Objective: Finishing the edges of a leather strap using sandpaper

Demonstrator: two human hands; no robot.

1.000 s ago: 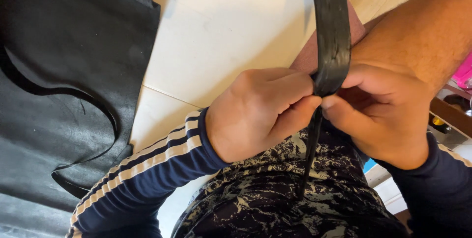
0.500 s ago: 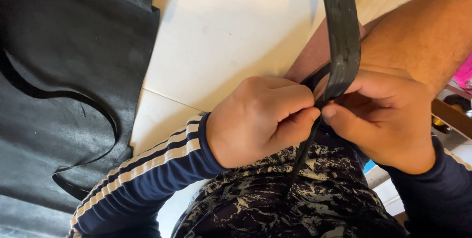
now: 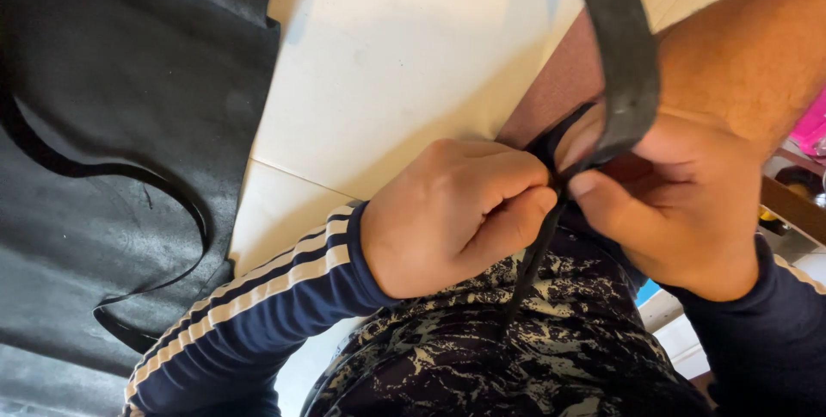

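Pinching the black strap between both hands, you hold it just above your lap. Your left hand is curled into a fist, thumb pressed against the thin end of the strap that hangs down over your patterned shorts. Your right hand touches the left, thumb and fingers closed on the strap where it bends into a loop. The wide part rises past your bare knee. Black leather lies on the pale floor to your left.
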